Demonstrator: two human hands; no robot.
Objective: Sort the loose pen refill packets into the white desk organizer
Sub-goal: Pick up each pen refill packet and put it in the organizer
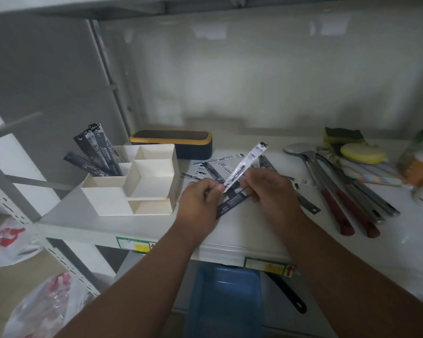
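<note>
A white desk organizer (103, 200) with several open compartments stands on the white shelf, left of centre. Several dark refill packets (97, 152) stand upright in its back left compartment. Loose refill packets (213, 167) lie in a pile on the shelf right of the organizer. My left hand (200, 203) and my right hand (271, 191) together pinch a clear white refill packet (250, 162), which tilts up to the right. Under my hands a dark refill packet (232, 203) shows; whether my left hand holds it is unclear.
A dark case with a yellow rim (174, 142) lies behind the organizer. Ladles and red-handled utensils (340, 196), sponges (352, 147) and jars (420, 172) crowd the shelf's right side. A blue bin (225, 301) sits below the shelf edge. Plastic bags (42, 306) lie at lower left.
</note>
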